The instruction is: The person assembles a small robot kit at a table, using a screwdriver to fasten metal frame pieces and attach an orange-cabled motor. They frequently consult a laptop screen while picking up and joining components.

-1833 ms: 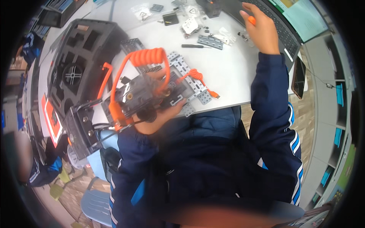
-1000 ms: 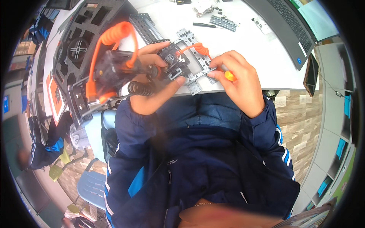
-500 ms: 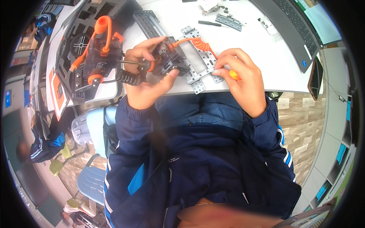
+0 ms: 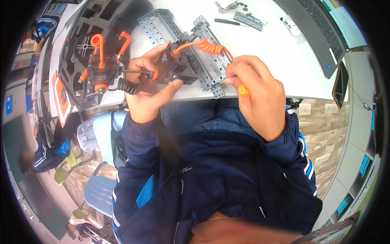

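My left hand is wrapped round the dark, boxy module, orange coiled cable springing off it, beside the grey perforated frame; my right hand curls closed round a yellow piece.

Left hand, fingers in a loose curl, thumb stretched up and to the right! Right hand, back of it showing, fingers bunched, thumb and index tips drawn close. Left arm, right arm: both bent, hands apart.
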### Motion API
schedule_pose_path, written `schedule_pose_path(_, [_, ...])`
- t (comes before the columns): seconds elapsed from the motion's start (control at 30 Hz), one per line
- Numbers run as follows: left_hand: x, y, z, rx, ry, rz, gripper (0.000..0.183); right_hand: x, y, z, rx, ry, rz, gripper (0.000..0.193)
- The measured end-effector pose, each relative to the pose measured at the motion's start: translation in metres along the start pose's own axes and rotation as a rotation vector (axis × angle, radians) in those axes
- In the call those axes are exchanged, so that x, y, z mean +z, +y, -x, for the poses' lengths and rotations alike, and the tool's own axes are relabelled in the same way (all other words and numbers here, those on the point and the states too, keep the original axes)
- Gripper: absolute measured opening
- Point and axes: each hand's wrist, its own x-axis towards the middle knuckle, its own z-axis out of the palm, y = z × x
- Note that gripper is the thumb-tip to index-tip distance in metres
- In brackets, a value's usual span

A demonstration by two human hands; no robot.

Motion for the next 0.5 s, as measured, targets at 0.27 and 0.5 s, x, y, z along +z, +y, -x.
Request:
schedule_pose_path(0.27, [0.003,-0.003,0.011,-0.055,0.069,0.131,0.050,0.012,0.000,-0.002,-0.067,0.129,-0.072,0.024])
schedule_pose_path(0.5, [0.006,-0.004,0.012,-0.079,0.085,0.144,0.049,0.016,-0.009,-0.002,-0.028,0.173,-0.131,0.018])
